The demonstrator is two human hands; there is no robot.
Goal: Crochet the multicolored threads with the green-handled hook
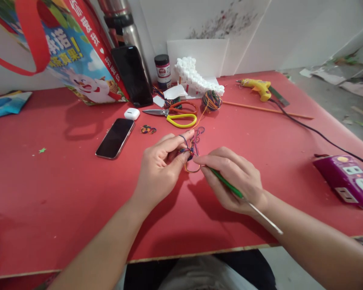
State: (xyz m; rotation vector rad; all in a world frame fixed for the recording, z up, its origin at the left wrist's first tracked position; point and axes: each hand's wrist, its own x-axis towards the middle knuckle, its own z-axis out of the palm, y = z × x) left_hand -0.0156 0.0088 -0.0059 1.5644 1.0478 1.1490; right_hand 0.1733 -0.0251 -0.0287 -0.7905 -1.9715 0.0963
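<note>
My left hand (161, 165) pinches a small piece of multicoloured crochet work (190, 152) between thumb and fingers, with a strand of yarn looped over its index finger. In my right hand (234, 177) is a crochet hook (225, 183) with a green grip, held like a pen. Its front tip meets the crochet piece, though the fingers and yarn hide the exact contact; the metal rear end sticks out past my wrist. From the piece, a loose yarn loop hangs below and more loops lie behind. An orange strand runs back to a ball of multicoloured yarn (211, 100).
Beyond my hands lie scissors (181, 120), a small crocheted bit (148, 129), a phone (115, 138) and a white earphone case (132, 114). A second phone (132, 74) leans upright by a gift bag (87, 60). To the right are a yellow glue gun (257, 86), a wooden stick (269, 110) and a purple box (346, 181).
</note>
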